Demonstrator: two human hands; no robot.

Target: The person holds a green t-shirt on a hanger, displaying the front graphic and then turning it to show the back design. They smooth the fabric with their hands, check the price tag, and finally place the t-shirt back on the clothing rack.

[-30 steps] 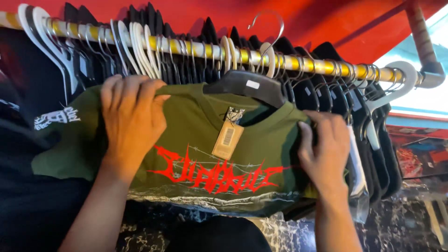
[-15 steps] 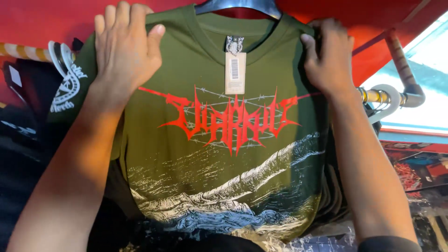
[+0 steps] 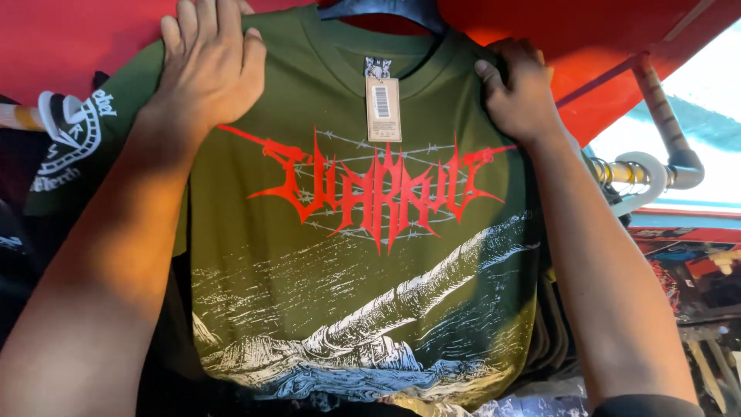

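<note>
shirt: an olive-green T-shirt (image 3: pixel 363 255) is held up flat, front to the camera, filling most of the view; red spiky lettering across the chest, white landscape print below.
left arm: raised from lower left; the left hand (image 3: pixel 207 66) is laid palm-down on the shirt's shoulder, fingers spread and pressed flat, thumb toward the collar. No closed grip is seen; the cloth is pinned rather than pinched.
right arm: raised from lower right; the right hand (image 3: pixel 519 91) is curled over the other shoulder seam, grip closed on the fabric edge.
hanger: a dark hanger (image 3: pixel 386 9) is seated in the collar, cut off at the top edge.
tag: a tan cardboard tag (image 3: pixel 383 108) hangs from the neck label, just above the lettering.
edges: the hem is out of view at the bottom; a printed sleeve (image 3: pixel 73 143) sticks out at left.
room: a red wall (image 3: pixel 540 23) lies behind; a metal rail (image 3: pixel 656 170) with white hangers runs at right.
</note>
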